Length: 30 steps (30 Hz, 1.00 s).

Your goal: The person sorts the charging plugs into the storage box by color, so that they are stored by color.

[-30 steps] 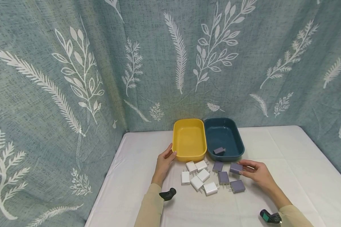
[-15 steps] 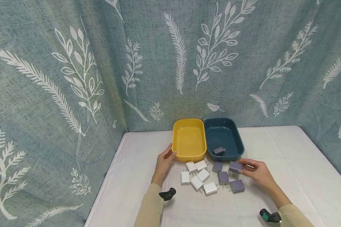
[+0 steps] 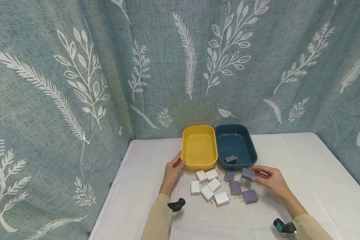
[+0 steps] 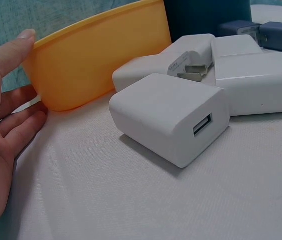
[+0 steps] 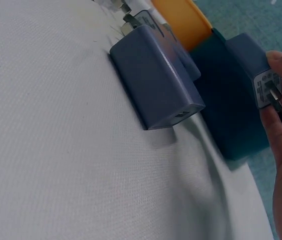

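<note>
My right hand (image 3: pixel 271 181) pinches a purple plug-in charger (image 3: pixel 248 173) between thumb and fingers, just in front of the blue tray (image 3: pixel 253 146). In the right wrist view this charger (image 5: pixel 248 55) overlaps the tray, its metal prongs pointing back toward the palm. One purple charger (image 3: pixel 230 159) lies inside the blue tray. My left hand (image 3: pixel 171 173) holds the front left corner of the yellow tray (image 3: pixel 201 167), thumb at the rim and fingers against the side, as the left wrist view shows. Several white chargers (image 3: pixel 221 199) lie in front of the yellow tray.
Three more purple chargers (image 3: pixel 250 196) lie on the white tablecloth (image 3: pixel 216 223), right of the white ones. Both trays stand side by side at the table's back edge, against a blue-green leaf-patterned curtain (image 3: pixel 156 66). Each forearm wears a black camera mount (image 3: pixel 284 226).
My right hand has moved slightly away from me, toward the blue tray, with the purple charger pinched in it. The left hand and the other chargers stay put.
</note>
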Motion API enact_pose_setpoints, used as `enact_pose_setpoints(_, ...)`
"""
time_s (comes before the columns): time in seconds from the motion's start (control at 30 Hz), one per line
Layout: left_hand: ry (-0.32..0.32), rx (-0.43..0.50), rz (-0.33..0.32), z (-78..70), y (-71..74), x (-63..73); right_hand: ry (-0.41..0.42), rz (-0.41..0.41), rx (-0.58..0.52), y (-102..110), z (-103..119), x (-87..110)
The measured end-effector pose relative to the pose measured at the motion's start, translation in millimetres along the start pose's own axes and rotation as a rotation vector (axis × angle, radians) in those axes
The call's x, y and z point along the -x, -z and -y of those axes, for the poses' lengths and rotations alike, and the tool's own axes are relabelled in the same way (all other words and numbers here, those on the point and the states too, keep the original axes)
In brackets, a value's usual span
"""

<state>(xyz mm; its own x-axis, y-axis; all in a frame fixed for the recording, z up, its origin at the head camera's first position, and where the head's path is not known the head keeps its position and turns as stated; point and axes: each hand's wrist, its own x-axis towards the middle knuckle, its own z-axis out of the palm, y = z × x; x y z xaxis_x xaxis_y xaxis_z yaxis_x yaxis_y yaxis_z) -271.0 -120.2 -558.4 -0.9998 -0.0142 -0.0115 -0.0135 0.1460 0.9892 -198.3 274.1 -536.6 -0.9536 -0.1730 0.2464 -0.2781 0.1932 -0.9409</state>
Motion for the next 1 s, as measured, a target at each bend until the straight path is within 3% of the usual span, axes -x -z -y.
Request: enact_pose_setpoints(1.0, -0.002, 0.008, -0.005, 0.3, 0.5, 0.8, -0.004, -0.109, 0.016, -2, 6, -13.1)
